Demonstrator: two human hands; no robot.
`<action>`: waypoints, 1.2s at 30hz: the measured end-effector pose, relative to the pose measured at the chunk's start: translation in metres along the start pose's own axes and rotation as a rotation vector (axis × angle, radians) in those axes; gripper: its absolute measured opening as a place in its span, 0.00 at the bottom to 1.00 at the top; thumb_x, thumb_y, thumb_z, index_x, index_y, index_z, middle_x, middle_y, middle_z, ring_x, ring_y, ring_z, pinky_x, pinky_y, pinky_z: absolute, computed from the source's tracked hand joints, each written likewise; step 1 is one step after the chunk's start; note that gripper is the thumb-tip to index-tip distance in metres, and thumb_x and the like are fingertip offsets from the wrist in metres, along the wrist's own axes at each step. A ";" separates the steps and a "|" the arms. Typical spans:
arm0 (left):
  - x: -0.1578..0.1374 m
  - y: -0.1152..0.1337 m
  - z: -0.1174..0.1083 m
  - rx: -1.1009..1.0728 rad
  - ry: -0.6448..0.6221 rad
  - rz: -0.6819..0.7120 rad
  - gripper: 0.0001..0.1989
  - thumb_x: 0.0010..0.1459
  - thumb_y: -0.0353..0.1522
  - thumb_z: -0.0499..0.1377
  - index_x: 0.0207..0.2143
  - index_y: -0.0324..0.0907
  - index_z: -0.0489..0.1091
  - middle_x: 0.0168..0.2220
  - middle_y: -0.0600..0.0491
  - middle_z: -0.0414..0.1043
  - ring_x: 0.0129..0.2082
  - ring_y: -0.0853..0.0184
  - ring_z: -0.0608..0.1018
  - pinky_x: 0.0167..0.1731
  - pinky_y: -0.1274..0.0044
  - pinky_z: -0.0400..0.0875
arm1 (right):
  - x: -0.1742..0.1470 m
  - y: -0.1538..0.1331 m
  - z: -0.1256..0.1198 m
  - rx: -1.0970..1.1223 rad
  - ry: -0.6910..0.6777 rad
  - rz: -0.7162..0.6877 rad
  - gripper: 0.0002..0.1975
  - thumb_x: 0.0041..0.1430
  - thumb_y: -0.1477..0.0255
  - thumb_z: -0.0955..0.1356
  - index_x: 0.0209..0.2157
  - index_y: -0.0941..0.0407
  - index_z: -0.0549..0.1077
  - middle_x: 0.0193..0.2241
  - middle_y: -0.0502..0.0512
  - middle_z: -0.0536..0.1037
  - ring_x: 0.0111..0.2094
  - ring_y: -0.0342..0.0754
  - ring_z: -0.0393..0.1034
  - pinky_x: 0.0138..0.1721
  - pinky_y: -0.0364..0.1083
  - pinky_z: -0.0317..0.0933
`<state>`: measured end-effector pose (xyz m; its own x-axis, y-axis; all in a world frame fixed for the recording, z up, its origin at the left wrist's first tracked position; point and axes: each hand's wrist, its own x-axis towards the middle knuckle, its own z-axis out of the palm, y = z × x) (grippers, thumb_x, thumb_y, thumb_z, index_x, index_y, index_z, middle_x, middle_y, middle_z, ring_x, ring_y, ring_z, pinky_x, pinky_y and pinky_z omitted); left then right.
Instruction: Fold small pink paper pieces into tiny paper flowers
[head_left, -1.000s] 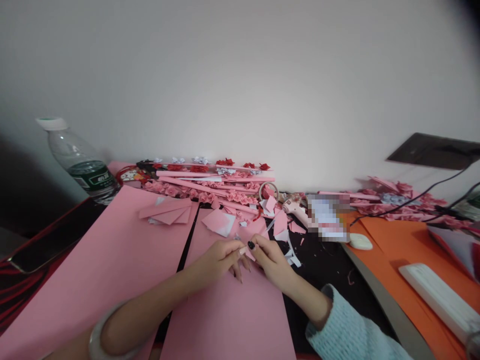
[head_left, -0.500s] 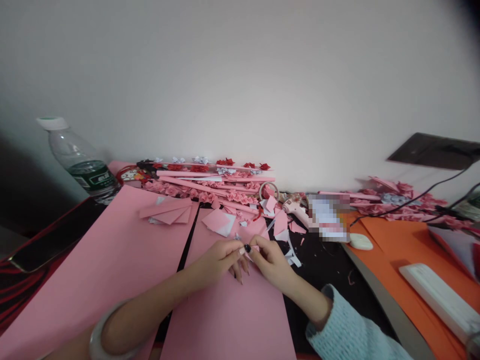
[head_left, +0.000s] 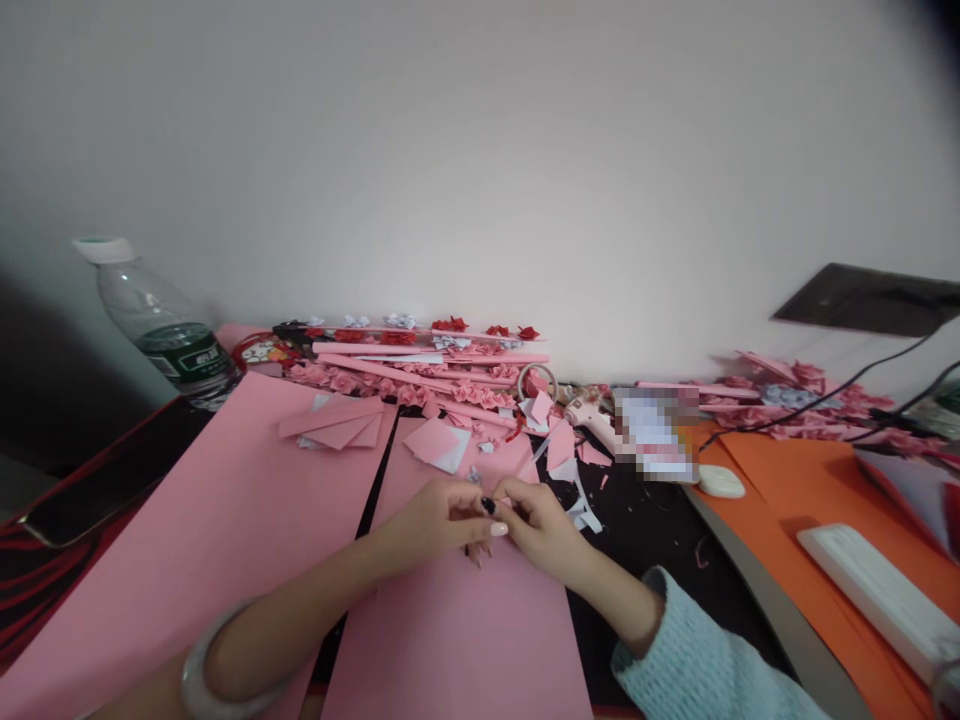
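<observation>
Pink paper (head_left: 505,502) mostly hidden between left hand (head_left: 435,523), right hand (head_left: 545,527).

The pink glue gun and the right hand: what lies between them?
In the head view, pink and white paper scraps lie between the pink glue gun and the right hand, some on the dark tabletop.

One head-worn camera looks forward and down from close over the bench (head_left: 667,530) toward the grey wall (head_left: 480,180).
</observation>
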<state>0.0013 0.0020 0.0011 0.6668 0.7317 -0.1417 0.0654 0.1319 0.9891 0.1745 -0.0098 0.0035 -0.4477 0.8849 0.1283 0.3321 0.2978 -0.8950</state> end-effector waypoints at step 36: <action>0.002 0.006 -0.006 0.177 0.269 0.119 0.10 0.56 0.35 0.54 0.28 0.37 0.68 0.25 0.54 0.69 0.24 0.70 0.75 0.29 0.77 0.70 | 0.000 0.003 -0.004 0.061 0.301 -0.033 0.03 0.60 0.71 0.60 0.35 0.55 0.62 0.24 0.47 0.63 0.22 0.41 0.57 0.23 0.41 0.53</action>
<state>-0.0012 0.0088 0.0069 0.4594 0.8882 -0.0067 0.1419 -0.0660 0.9877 0.1786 -0.0073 0.0031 -0.1883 0.9442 0.2701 0.2674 0.3139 -0.9110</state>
